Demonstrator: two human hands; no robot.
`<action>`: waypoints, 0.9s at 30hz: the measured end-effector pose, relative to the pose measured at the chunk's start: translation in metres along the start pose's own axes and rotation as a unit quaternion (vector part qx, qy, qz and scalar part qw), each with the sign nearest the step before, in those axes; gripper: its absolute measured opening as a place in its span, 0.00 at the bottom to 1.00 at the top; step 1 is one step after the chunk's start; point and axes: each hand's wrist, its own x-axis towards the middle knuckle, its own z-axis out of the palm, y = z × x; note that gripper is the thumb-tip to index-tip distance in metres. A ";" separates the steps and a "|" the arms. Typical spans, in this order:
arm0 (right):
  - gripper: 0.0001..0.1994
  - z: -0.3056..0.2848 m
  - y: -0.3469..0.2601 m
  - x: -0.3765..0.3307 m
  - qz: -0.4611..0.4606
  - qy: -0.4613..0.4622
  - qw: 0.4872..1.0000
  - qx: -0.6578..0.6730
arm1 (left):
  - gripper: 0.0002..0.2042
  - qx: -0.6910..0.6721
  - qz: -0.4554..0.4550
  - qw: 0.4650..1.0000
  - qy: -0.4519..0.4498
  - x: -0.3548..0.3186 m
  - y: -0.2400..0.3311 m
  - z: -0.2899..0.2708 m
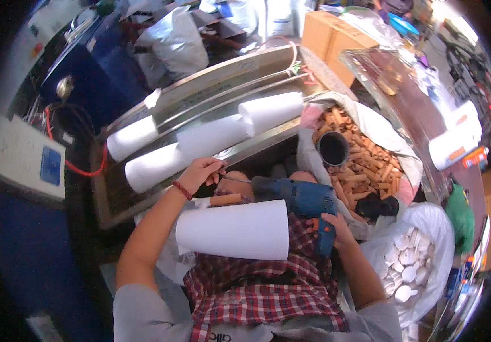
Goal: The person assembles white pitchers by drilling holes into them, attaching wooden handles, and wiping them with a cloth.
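Head view: left hand (199, 172) has fingers (214, 169) curled together, pinching at the thin bit (235, 179) sticking out of the drill's front end; whether they also touch a short brown tube (225, 199) just below, can't tell. Right hand (336, 228) is wrapped tight round the handle of a blue power drill (299, 199), fingers closed on the grip, drill body pointing left toward the left hand. Red bracelet (181, 190) on left wrist.

White paper roll (235, 231) lies across the lap on a red plaid cloth (257, 290), betw. the two forearms, just under the drill.

Counts: 4 white rolls in all, 1 on the lap, 3 more (203, 139) resting on the metal trough (200, 85) of the machine ahead, lying side by side along its length. 1 drill. 1 short brown tube near the bit.

At right: sack of brown cardboard tubes (371, 157), too many to count, w/ a black round container (333, 148) sitting in it. Below that, a white bag of white round caps (408, 262), also many. Cardboard box (331, 37) at the far end of the trough.
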 end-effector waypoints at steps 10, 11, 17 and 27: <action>0.28 -0.011 -0.008 0.005 0.017 -0.026 0.999 -0.012 | 0.12 -0.105 -0.033 0.994 -0.014 -0.006 -0.033 0.002; 0.28 -0.015 -0.006 0.006 0.023 -0.023 0.999 -0.004 | 0.12 -0.108 -0.036 0.993 -0.014 -0.005 -0.035 0.001; 0.28 -0.017 -0.004 0.010 0.016 -0.023 1.000 -0.002 | 0.12 -0.109 -0.033 0.993 -0.025 -0.005 -0.041 -0.001; 0.29 -0.016 -0.007 0.009 0.012 -0.023 1.000 -0.013 | 0.13 -0.077 -0.019 0.997 -0.003 -0.010 -0.030 0.004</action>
